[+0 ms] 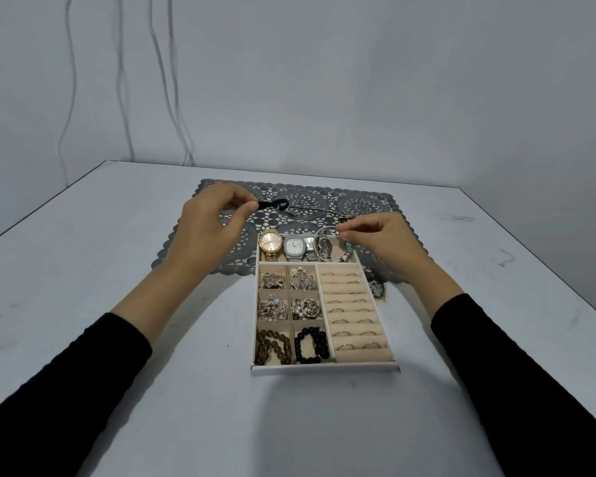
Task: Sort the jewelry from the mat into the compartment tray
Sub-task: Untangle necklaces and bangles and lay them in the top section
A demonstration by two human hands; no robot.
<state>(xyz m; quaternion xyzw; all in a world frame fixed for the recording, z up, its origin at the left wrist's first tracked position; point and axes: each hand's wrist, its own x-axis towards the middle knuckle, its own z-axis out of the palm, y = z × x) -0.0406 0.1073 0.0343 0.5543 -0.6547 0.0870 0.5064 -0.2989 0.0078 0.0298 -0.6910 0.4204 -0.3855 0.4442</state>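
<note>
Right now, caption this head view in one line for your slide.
Left hand pinches a black band over the mat; right hand pinches a silver bangle over the tray.

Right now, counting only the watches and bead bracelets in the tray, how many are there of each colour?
Gold watch: 1
Silver watches: 2
Brown bead bracelet: 1
Black bead bracelet: 1
Total: 5

I saw a pale grey table filling the lower view, with faint dark scuffs out toward three o'clock. Behind it stood a plain grey wall, and thin white cables hung down it around eleven o'clock.
</note>
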